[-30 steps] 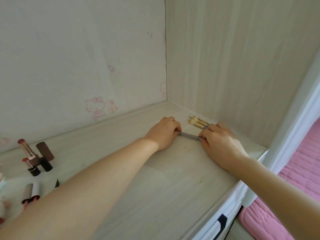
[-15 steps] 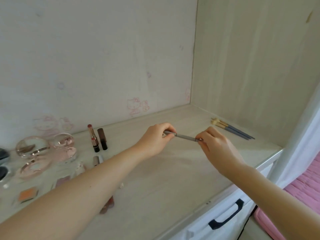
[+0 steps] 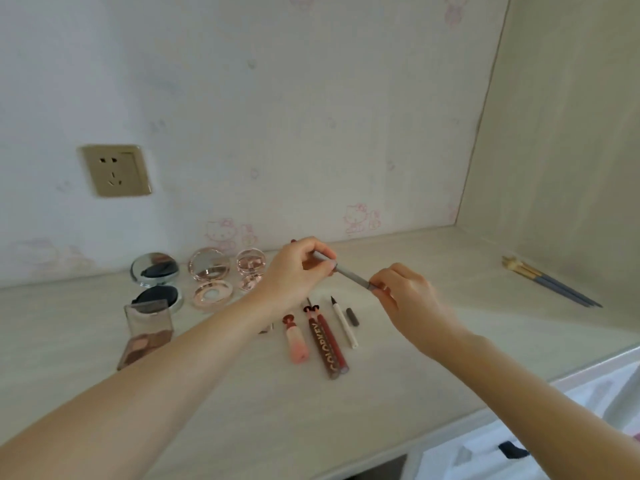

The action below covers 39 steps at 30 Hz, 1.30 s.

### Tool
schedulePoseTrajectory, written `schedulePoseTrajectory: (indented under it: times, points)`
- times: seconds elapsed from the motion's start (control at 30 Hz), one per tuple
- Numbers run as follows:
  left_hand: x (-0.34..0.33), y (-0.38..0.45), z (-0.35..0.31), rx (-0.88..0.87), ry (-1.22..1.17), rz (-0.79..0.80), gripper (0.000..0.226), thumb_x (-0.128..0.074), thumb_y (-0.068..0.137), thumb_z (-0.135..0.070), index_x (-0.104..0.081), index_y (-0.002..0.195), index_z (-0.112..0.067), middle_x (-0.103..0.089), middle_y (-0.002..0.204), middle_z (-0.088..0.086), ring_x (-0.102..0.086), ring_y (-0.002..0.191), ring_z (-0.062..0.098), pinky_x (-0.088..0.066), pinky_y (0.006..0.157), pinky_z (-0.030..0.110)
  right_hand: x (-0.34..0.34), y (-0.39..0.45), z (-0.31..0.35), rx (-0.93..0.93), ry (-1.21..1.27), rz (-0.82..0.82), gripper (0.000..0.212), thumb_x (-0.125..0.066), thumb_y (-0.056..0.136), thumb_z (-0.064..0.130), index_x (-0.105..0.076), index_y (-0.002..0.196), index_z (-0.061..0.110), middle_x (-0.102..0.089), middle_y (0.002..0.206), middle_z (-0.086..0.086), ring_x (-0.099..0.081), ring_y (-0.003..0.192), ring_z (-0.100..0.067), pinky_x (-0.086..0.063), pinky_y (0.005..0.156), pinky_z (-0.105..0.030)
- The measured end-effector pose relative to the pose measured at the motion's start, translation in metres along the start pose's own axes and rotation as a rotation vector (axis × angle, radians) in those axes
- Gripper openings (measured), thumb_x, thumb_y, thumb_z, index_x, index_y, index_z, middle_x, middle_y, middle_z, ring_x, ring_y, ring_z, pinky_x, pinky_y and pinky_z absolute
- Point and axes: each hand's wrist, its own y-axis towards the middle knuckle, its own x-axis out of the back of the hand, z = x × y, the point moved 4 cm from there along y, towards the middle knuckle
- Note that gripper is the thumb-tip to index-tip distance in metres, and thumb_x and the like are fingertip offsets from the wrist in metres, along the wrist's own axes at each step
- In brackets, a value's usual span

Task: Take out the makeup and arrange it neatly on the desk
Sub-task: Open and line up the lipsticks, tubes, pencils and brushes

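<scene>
A thin grey makeup pencil (image 3: 349, 274) is held in the air above the desk (image 3: 398, 375). My left hand (image 3: 298, 271) pinches its upper end and my right hand (image 3: 405, 292) pinches its lower end. Below the hands lie a pink lip tube (image 3: 296, 341), two dark red lip glosses (image 3: 327, 344), a white eyeliner pen (image 3: 344, 325) and its small grey cap (image 3: 352, 316). Further left sit an open black compact (image 3: 156, 282), open rose-gold compacts (image 3: 211, 277) and an eyeshadow palette (image 3: 147, 336). Two or three blue-handled brushes (image 3: 550, 285) lie at the far right.
A wall socket (image 3: 116, 170) is set in the back wall at the left. A wooden side panel (image 3: 561, 133) closes the desk on the right. White drawers with a dark handle (image 3: 512, 450) sit under the front edge.
My view has swung left and both hands carried the grey pencil leftward, from beside the brushes to above the row of lip products. Both hands keep hold of it.
</scene>
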Motion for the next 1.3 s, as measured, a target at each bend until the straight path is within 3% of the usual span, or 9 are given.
schedulePoseTrajectory:
  times: [0.17, 0.33, 0.6, 0.77, 0.87, 1.0, 1.07, 1.17, 1.3]
  points:
    - [0.052, -0.028, 0.0, 0.084, -0.236, -0.139, 0.015, -0.064, 0.088, -0.003, -0.064, 0.103, -0.006, -0.074, 0.092, 0.01, -0.073, 0.084, 0.018, -0.058, 0.075, 0.025, -0.014, 0.015, 0.057, -0.023, 0.12, 0.061, 0.016, -0.05, 0.097, 0.026, -0.062, 0.103, 0.017, -0.063, 0.091, 0.002, -0.06, 0.077, -0.019, -0.052, 0.069, -0.037]
    - [0.083, -0.052, 0.009, 0.138, -0.35, -0.251, 0.016, -0.067, 0.086, -0.001, -0.067, 0.102, 0.002, -0.073, 0.095, 0.016, -0.071, 0.09, 0.024, -0.058, 0.08, 0.026, -0.034, 0.021, 0.107, -0.047, 0.405, 0.072, 0.01, -0.061, 0.091, 0.015, -0.068, 0.099, 0.015, -0.069, 0.086, 0.005, -0.063, 0.079, -0.009, -0.045, 0.071, -0.01]
    - [0.103, -0.087, 0.019, 0.145, -0.331, -0.304, 0.014, -0.062, 0.09, -0.003, -0.071, 0.099, -0.007, -0.075, 0.088, 0.01, -0.073, 0.08, 0.017, -0.057, 0.07, 0.021, -0.067, 0.002, 0.154, -0.063, 0.512, 0.116, 0.005, -0.06, 0.092, 0.021, -0.065, 0.092, 0.022, -0.064, 0.077, 0.017, -0.057, 0.078, 0.014, -0.042, 0.061, -0.003]
    - [0.115, -0.103, 0.027, 0.094, -0.117, -0.295, 0.012, -0.062, 0.091, -0.01, -0.071, 0.09, -0.018, -0.071, 0.082, 0.011, -0.066, 0.065, 0.014, -0.059, 0.068, 0.029, -0.087, -0.013, 0.154, -0.047, 0.516, 0.112, 0.014, -0.056, 0.093, 0.027, -0.065, 0.101, 0.021, -0.067, 0.085, 0.011, -0.062, 0.083, -0.001, -0.052, 0.073, -0.018]
    - [0.121, -0.113, 0.034, 0.015, 0.195, -0.246, 0.01, -0.06, 0.093, -0.017, -0.07, 0.094, -0.014, -0.063, 0.076, 0.001, -0.062, 0.051, 0.01, -0.052, 0.061, 0.028, -0.09, -0.022, 0.152, -0.059, 0.523, 0.072, 0.02, -0.055, 0.094, 0.027, -0.061, 0.112, 0.022, -0.064, 0.088, 0.012, -0.059, 0.085, -0.003, -0.05, 0.073, -0.019]
    - [0.117, -0.129, 0.047, -0.187, 0.688, -0.196, 0.014, -0.053, 0.095, -0.032, -0.064, 0.102, -0.027, -0.054, 0.084, -0.019, -0.056, 0.066, 0.003, -0.047, 0.059, 0.028, -0.09, -0.026, 0.152, -0.006, 0.522, 0.024, 0.032, -0.054, 0.094, 0.027, -0.051, 0.126, 0.025, -0.059, 0.095, 0.014, -0.057, 0.086, -0.005, -0.048, 0.072, -0.022]
    - [0.113, -0.135, 0.055, -0.243, 0.875, -0.186, 0.026, -0.043, 0.094, -0.04, -0.064, 0.105, -0.029, -0.056, 0.086, -0.014, -0.06, 0.067, 0.011, -0.05, 0.053, 0.032, -0.091, -0.027, 0.152, 0.027, 0.487, 0.019, 0.036, -0.054, 0.094, 0.028, -0.049, 0.13, 0.026, -0.058, 0.099, 0.016, -0.055, 0.09, -0.003, -0.047, 0.076, -0.023]
    - [0.105, -0.143, 0.061, -0.351, 1.016, -0.206, 0.031, -0.042, 0.089, -0.036, -0.07, 0.098, -0.024, -0.059, 0.077, -0.009, -0.06, 0.059, 0.018, -0.051, 0.048, 0.033, -0.093, -0.028, 0.154, 0.122, 0.393, 0.005, 0.027, -0.052, 0.094, 0.031, -0.06, 0.119, 0.024, -0.058, 0.098, 0.015, -0.055, 0.089, -0.003, -0.05, 0.076, -0.032]
    - [0.104, -0.148, 0.065, -0.414, 1.074, -0.228, 0.028, -0.046, 0.088, -0.032, -0.071, 0.093, -0.021, -0.059, 0.074, -0.006, -0.061, 0.063, 0.019, -0.05, 0.055, 0.033, -0.097, -0.028, 0.155, 0.231, 0.309, -0.047, 0.027, -0.047, 0.092, 0.03, -0.069, 0.103, 0.017, -0.065, 0.092, 0.005, -0.056, 0.086, -0.014, -0.052, 0.071, -0.041]
